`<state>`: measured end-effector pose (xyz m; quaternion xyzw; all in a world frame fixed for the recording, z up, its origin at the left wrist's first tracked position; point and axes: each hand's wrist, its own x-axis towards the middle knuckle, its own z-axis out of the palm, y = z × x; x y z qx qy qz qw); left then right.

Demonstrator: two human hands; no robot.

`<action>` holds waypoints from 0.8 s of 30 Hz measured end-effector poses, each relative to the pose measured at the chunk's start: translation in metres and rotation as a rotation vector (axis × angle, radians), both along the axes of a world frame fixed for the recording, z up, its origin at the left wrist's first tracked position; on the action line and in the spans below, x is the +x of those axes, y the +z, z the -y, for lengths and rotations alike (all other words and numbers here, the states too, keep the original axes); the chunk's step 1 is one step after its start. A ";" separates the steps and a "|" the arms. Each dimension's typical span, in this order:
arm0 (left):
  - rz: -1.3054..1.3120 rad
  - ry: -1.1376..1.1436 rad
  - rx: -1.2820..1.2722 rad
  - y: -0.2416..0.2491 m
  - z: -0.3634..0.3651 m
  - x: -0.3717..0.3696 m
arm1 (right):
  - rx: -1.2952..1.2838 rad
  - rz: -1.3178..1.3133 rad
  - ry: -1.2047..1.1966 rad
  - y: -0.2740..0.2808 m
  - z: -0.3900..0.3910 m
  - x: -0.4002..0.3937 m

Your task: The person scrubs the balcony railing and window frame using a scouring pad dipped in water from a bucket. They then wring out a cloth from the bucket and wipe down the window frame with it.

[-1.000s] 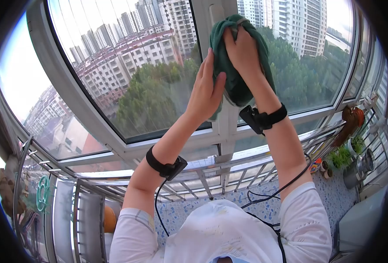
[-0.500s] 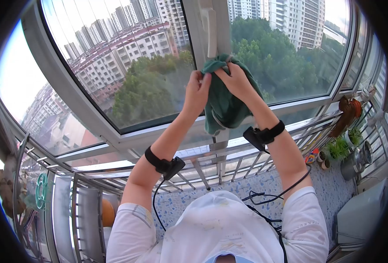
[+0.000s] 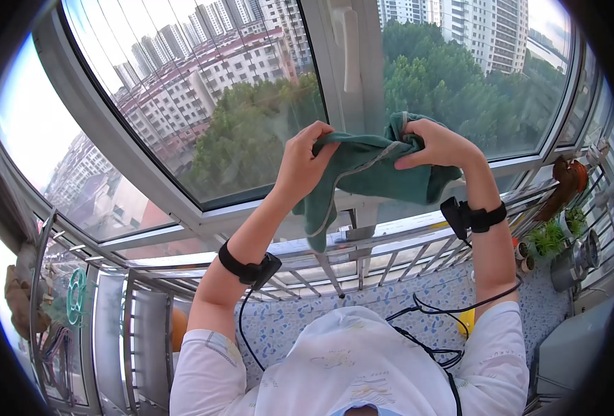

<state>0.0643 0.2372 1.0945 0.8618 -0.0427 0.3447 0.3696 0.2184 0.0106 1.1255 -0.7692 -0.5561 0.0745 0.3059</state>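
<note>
A green cloth [image 3: 369,166] with a pale stitched edge is stretched between my two hands in front of the window. My left hand [image 3: 307,156] pinches its left end, where a fold hangs down below the fingers. On the other side, my right hand [image 3: 442,145] grips a bunched part of the cloth, thumb in front. The cloth hangs in the air, partly covering the lower window frame and the railing behind it. Each forearm wears a black strap with a small device, the left strap [image 3: 248,269] and the right strap [image 3: 473,216].
A window handle [image 3: 350,52] is on the frame above the cloth. A metal railing [image 3: 390,260] runs below the window. Potted plants [image 3: 546,239] and a metal pot [image 3: 563,275] stand at the right. Black cables [image 3: 418,326] trail from the straps past my body.
My hands have moved apart and lower, the right one shifting rightward. The cloth, bunched and hanging before, is now spread sideways between them. The camera view has tilted slightly.
</note>
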 end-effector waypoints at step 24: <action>0.102 0.061 -0.025 0.084 0.007 0.062 | 0.682 -0.503 -0.085 -0.040 -0.009 0.021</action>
